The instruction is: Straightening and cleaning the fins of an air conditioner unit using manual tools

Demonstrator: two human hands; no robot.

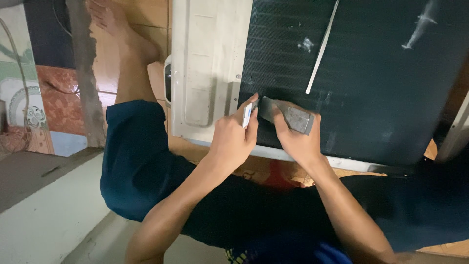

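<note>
My left hand (pixel 233 138) pinches a small white flat piece (pixel 247 115) at the lower left edge of a dark finned coil panel (pixel 371 73). Beside it, my right hand (pixel 295 139) grips a grey flat metal tool (pixel 293 115) that lies angled against the fins. The two hands almost touch. The panel belongs to a cream-white air-conditioner casing (pixel 205 63) lying on its side in front of me.
My leg in dark blue shorts (pixel 134 156) stretches left, with the bare foot (pixel 117 24) on an orange tiled floor (pixel 105 68). A thin metal strip (pixel 322 46) crosses the coil. A pale concrete step (pixel 44 215) lies at lower left, and patterned tiles (pixel 24 107) at far left.
</note>
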